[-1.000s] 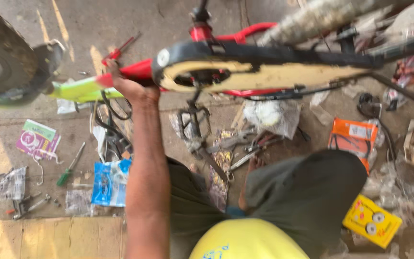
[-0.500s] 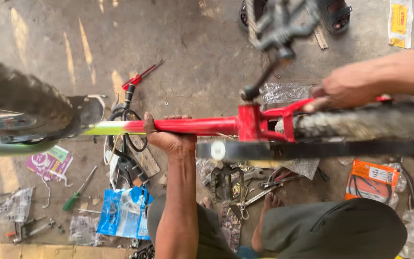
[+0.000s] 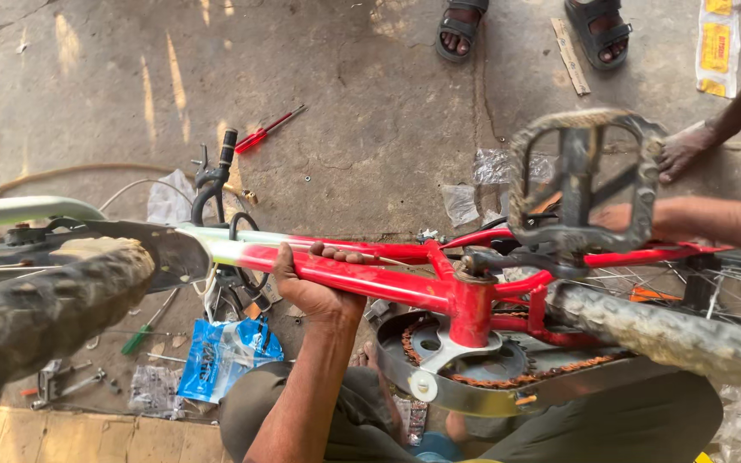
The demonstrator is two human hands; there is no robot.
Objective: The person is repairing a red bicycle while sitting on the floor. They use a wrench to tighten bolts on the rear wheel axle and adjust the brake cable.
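Gripping the red frame tube (image 3: pixel 362 279) of the upturned bicycle, your left hand (image 3: pixel 312 281) is wrapped around it from below, fingers (image 3: pixel 340 255) curled over the top edge and thumb on the near side, so the tube sits fully inside your grasp. Keep that wrap firm and close to the bottom bracket (image 3: pixel 472 300), which lies just to the right of your hand, since the weight of the crank and the chainring (image 3: pixel 465 364) below it seems likely to pull the frame toward your knees. Your right forearm reaches out past the pedal (image 3: pixel 583 180), which blocks the hand itself, so you cannot tell whether it is open or closed on anything; steady the frame with the left hand before shifting whatever the right is doing. Watch the rusty chain (image 3: pixel 490 377) near your lap and the tyre (image 3: pixel 45 309) to the left of your hand, both close enough to catch skin. Another person's hand (image 3: pixel 686 150) rests at the far side of the pedal, touching its edge, and sandalled feet (image 3: pixel 460 30) stand well beyond. Both wheels are cut off by the picture's sides, the rear tyre (image 3: pixel 671 339) only partly shown. On the ground below your hand lie a blue packet (image 3: pixel 220 356) and a green screwdriver (image 3: pixel 143 330); smaller tools there are too blurred to name.
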